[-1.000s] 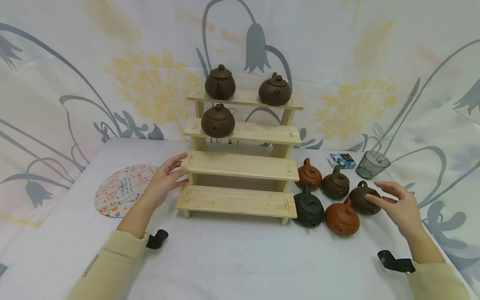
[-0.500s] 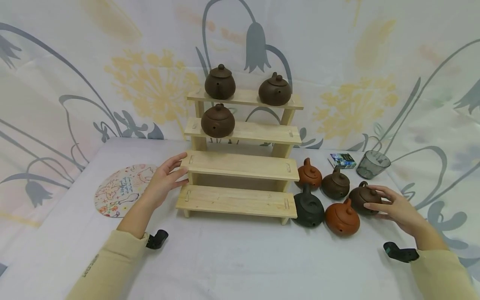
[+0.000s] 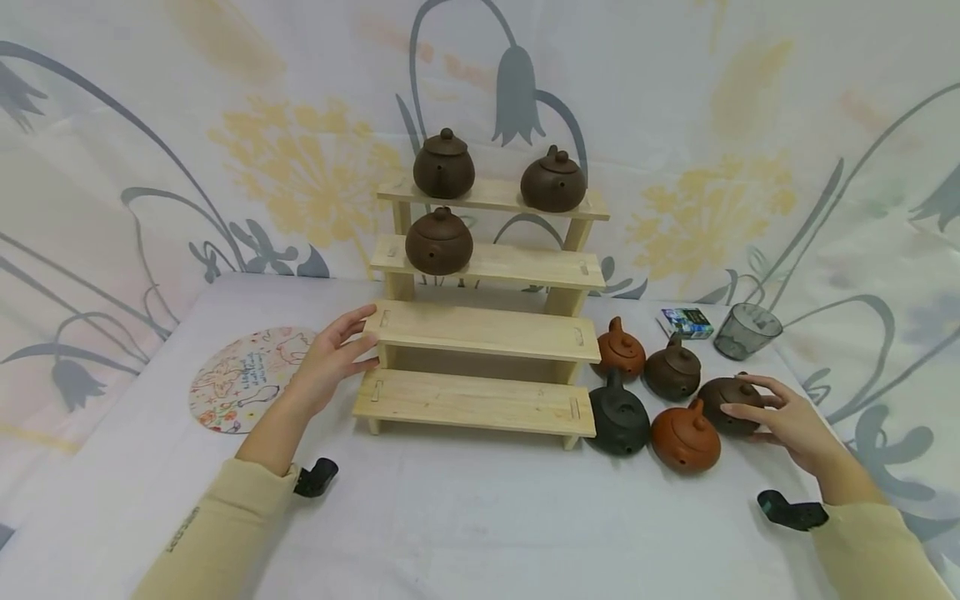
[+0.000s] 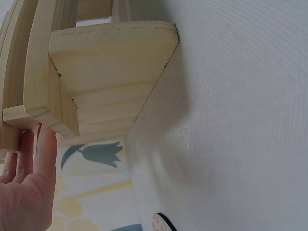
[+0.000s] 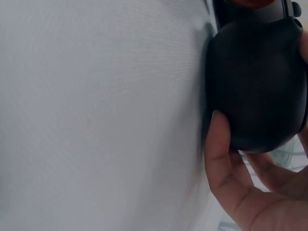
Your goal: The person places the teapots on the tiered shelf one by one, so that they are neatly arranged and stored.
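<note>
My right hand [image 3: 798,425] grips a dark brown teapot [image 3: 729,403] at the right of the table, fingers and thumb around its body. In the right wrist view this teapot [image 5: 255,86] looks nearly black and is close to the white cloth, fingers curving round its side. My left hand [image 3: 327,367] touches the left end of a stepped wooden shelf [image 3: 480,329], with its fingers spread and fairly straight. The left wrist view shows those fingers [image 4: 45,151] against the end of a plank. Two dark teapots [image 3: 444,169] stand on the top step and one brown teapot [image 3: 439,242] on the step below.
Beside the gripped teapot stand an orange-red teapot [image 3: 686,438], a black teapot [image 3: 619,418], a brown teapot [image 3: 672,370] and a smaller reddish teapot [image 3: 621,352]. Behind them are a small box [image 3: 686,322] and a grey glass [image 3: 747,331]. A round patterned mat [image 3: 243,383] lies left.
My right hand has moved in from the right side of the dark brown teapot and taken hold of it; the teapot now appears slightly turned or tilted. The left hand keeps its place on the shelf.
</note>
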The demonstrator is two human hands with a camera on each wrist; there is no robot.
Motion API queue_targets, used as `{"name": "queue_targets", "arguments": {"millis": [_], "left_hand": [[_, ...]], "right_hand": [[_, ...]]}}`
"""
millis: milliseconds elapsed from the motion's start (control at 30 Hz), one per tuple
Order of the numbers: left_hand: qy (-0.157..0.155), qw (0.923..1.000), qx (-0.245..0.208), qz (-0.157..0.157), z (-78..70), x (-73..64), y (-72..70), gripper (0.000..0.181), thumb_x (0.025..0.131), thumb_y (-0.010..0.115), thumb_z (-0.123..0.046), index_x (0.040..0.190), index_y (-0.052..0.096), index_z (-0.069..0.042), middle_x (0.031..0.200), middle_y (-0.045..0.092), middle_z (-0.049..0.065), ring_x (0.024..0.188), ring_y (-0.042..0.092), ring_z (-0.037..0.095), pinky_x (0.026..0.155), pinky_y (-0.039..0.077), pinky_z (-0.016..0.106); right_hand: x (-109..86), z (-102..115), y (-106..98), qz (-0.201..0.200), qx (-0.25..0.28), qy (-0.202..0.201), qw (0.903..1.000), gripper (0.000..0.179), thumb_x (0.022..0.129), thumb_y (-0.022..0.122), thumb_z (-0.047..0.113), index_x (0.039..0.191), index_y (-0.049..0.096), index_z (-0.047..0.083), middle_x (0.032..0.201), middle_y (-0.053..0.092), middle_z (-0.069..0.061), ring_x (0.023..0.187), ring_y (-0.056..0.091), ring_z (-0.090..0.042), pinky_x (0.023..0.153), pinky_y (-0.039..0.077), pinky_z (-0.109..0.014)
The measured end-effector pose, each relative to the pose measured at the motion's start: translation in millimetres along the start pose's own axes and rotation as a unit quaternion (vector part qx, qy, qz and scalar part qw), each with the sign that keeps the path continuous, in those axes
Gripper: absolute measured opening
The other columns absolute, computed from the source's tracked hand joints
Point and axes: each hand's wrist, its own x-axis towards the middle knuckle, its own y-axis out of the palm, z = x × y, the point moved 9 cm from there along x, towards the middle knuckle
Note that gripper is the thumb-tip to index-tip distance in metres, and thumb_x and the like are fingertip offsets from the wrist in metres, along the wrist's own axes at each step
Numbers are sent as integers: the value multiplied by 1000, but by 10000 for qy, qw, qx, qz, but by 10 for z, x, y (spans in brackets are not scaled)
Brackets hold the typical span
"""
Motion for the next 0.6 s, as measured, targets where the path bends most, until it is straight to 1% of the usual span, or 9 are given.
{"name": "queue_targets", "arguments": {"millis": [100, 133, 200, 267, 333, 367, 400, 500, 600], "left_hand": [[-10, 10000, -12, 22, -11, -8, 10, 53, 98, 47, -12, 146, 26, -4, 138, 30, 20, 115, 42, 25, 96, 45, 40], [-16, 10000, -8, 17, -12, -10, 11, 53, 98, 47, -12, 146, 26, -5, 138, 30, 20, 116, 42, 25, 96, 45, 40], [-35, 10000, -17, -4, -8, -9, 7, 53, 98, 47, -12, 146, 26, -5, 138, 30, 20, 116, 42, 26, 96, 45, 40], [-53, 10000, -33, -17, -3, -7, 2, 53, 98, 47, -12, 146, 26, -5, 138, 30, 20, 116, 42, 26, 96, 45, 40], [-56, 10000, -59, -14, -2, -4, 0, 53, 98, 47, -11, 146, 26, -5, 138, 30, 20, 116, 42, 26, 96, 44, 40], [-54, 10000, -68, -13, -2, -2, 0, 53, 98, 47, -11, 146, 26, -4, 138, 30, 20, 116, 42, 26, 96, 44, 40], [-50, 10000, -69, -11, -2, -1, 1, 53, 98, 47, -11, 146, 26, -4, 138, 30, 20, 116, 42, 26, 96, 44, 40], [-43, 10000, -64, -18, -5, 1, 5, 53, 98, 47, -10, 146, 26, -4, 138, 30, 20, 117, 42, 27, 96, 44, 40], [-56, 10000, -71, -29, -5, 1, 11, 53, 98, 47, -10, 146, 26, -3, 138, 30, 21, 117, 41, 27, 96, 44, 41]], "right_hand": [[20, -61, -68, -168, -25, 51, 9998, 41, 86, 68, 22, 117, 46, 38, 126, 30, -29, 82, 54, -1, 70, 56, -31], [31, -81, -98, -202, -16, 31, 9998, 41, 86, 68, 22, 118, 46, 37, 124, 31, -28, 81, 54, -2, 70, 56, -31], [56, -117, -167, -315, -28, -3, 9995, 41, 85, 70, 23, 115, 47, 40, 119, 36, -20, 80, 56, -3, 68, 57, -31], [82, -137, -240, -403, 9, -60, 9992, 41, 85, 70, 23, 114, 47, 42, 116, 37, -15, 79, 58, -4, 67, 57, -32], [90, -138, -305, -561, 75, -37, 9984, 44, 83, 72, 24, 115, 48, 41, 114, 37, -11, 78, 59, -4, 67, 57, -32], [90, -128, -334, -680, 70, 9, 9977, 43, 83, 72, 25, 113, 48, 43, 113, 37, -7, 77, 59, -3, 67, 57, -31], [82, -96, -347, -718, 63, 1, 9974, 45, 83, 72, 25, 117, 48, 42, 115, 36, -11, 78, 59, -3, 67, 57, -31], [25, 68, -344, -990, 50, 4, 9951, 47, 82, 73, 24, 118, 49, 40, 116, 37, -10, 76, 58, -1, 65, 57, -29], [-57, 340, -254, -973, -20, -281, 9949, 47, 84, 71, 19, 120, 48, 37, 115, 37, -14, 74, 58, -2, 63, 57, -27]]}}
